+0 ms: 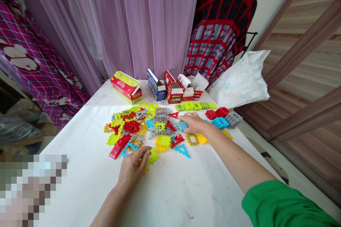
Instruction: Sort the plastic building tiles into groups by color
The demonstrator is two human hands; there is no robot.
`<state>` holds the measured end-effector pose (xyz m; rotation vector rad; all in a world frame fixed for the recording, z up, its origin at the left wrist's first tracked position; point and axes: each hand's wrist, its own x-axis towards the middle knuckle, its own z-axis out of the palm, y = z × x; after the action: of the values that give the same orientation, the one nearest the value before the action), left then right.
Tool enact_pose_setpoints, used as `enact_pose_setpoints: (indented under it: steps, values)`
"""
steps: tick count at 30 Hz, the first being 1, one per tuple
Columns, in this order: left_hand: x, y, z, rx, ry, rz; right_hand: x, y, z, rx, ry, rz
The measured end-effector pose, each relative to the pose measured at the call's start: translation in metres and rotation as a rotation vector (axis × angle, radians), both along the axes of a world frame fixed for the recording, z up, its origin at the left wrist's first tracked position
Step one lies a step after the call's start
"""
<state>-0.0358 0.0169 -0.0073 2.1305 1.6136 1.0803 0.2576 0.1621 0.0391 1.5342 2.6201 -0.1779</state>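
Sorting by colour seems in hand: at the tile pile's right side the right hand reaches over a blue tile; at its near edge the left hand curls by a lime tile, both grips unclear; next likely needs one clean pinch

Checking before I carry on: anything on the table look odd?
One long red object lies at the near-left edge of the toothed pieces, odd because it shows no teeth. Reddish marks show on the white tabletop.

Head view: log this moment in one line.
left hand: beside lime piece | right hand: near blue piece | blue box: behind pile
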Motion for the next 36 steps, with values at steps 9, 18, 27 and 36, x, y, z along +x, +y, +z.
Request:
enact_pose_setpoints:
  steps: [9, 18, 27, 36]
  values:
    - [-0.001, 0.0, 0.0, -0.008, 0.0, 0.029, 0.0, -0.004, 0.002, -0.021, -0.04, 0.007]
    - [-0.005, 0.004, 0.002, 0.026, -0.019, 0.097, -0.034, -0.026, 0.018, 0.1, 0.096, 0.015]
    - [-0.007, 0.004, 0.004, -0.02, -0.02, 0.097, -0.087, -0.043, 0.001, 0.178, 0.076, -0.092]
    - [-0.009, 0.005, 0.003, -0.004, -0.046, 0.105, -0.099, -0.046, 0.004, 0.182, 0.134, -0.109]
